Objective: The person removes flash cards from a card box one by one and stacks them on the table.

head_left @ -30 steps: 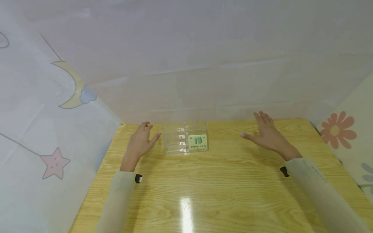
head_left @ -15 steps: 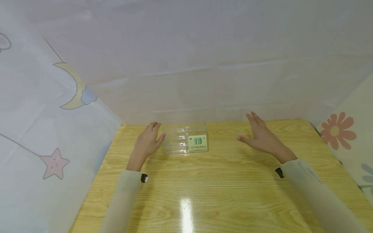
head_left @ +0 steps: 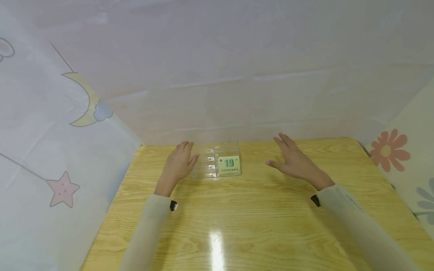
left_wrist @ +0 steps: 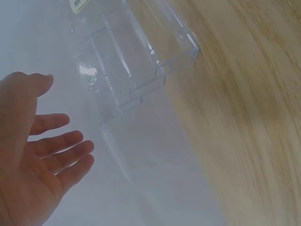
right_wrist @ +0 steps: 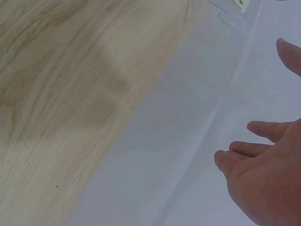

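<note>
A clear plastic tiered holder [head_left: 205, 168] stands at the table's far edge, with steps in two columns. A pale green card [head_left: 228, 166] printed "19 nineteen" sits in its right column. My left hand [head_left: 178, 165] hovers at the holder's left side, fingers relaxed and parted. In the left wrist view a gap shows between that hand [left_wrist: 33, 160] and the holder [left_wrist: 127, 56]. To the right of the holder my right hand [head_left: 296, 162] hangs in the air, thumb apart from the fingers. It holds nothing; the right wrist view shows only a corner of the card [right_wrist: 241, 4].
The wooden table [head_left: 251, 218] stretches toward me. A pale cloth wall [head_left: 217, 101] rises right behind the holder. Side panels carry a printed moon, a star [head_left: 64, 189] and a flower [head_left: 390, 150]. Long pale sleeves [head_left: 145, 229] and black wrist bands cover both arms.
Both hands have moved inward toward the holder: the left hand to the right, the right hand to the left. Holder and card have stayed in place.
</note>
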Motion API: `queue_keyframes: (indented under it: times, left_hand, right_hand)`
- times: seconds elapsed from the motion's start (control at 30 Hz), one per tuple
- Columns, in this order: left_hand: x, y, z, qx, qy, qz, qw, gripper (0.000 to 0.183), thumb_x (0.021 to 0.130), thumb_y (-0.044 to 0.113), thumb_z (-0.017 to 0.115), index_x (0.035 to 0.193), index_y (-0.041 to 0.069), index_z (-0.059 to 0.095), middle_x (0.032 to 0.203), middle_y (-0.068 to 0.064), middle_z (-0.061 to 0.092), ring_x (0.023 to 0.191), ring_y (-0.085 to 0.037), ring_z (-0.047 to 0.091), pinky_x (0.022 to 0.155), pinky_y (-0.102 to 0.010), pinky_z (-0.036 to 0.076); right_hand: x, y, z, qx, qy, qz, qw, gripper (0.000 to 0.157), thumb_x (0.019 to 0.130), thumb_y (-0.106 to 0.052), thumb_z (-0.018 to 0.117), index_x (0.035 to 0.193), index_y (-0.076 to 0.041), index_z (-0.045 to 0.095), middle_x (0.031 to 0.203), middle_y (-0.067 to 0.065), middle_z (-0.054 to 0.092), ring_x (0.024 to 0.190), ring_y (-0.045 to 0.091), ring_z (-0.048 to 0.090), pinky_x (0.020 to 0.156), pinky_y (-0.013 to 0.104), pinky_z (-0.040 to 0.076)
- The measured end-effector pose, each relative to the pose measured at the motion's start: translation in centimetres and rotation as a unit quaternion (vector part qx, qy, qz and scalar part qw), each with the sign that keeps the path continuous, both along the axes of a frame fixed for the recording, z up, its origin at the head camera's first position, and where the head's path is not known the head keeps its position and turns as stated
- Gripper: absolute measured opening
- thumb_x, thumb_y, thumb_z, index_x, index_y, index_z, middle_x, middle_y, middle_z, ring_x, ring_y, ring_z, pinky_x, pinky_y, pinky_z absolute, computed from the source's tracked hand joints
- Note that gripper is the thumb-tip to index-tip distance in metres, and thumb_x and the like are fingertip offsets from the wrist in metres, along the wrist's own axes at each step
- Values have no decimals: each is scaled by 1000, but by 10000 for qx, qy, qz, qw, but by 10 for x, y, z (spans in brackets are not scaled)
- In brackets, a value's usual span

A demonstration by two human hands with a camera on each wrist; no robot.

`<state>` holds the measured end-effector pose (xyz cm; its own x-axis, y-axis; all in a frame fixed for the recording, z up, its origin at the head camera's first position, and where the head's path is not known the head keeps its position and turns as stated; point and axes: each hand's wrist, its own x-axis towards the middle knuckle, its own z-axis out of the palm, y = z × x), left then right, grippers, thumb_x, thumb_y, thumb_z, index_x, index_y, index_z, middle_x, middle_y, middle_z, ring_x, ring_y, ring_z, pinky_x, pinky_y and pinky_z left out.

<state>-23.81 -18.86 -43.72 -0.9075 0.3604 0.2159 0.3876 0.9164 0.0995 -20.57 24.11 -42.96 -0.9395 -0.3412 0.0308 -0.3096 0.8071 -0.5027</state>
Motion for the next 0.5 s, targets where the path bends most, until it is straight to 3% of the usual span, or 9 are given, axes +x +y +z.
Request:
queue_keyframes:
  times: [0.37,0.5]
  left_hand:
    - [-5,12,-6,-187,178,-71,9996,59,112,43,48,151,-1,49,151,-24,55,141,-41,55,118,-52,49]
    - [-7,16,-10,-324,220,-17,9992,60,112,44,46,152,0,49,151,-23,55,143,-41,54,120,-51,46]
  right_hand:
    - [2,-17,-1,-59,-156,113,9998,107,98,-66,61,171,-12,3,178,18,-4,158,56,18,116,76,36]
    - [2,-22,-4,-97,-147,150,9997,108,98,-65,62,171,-12,3,178,19,-3,159,54,16,117,75,35]
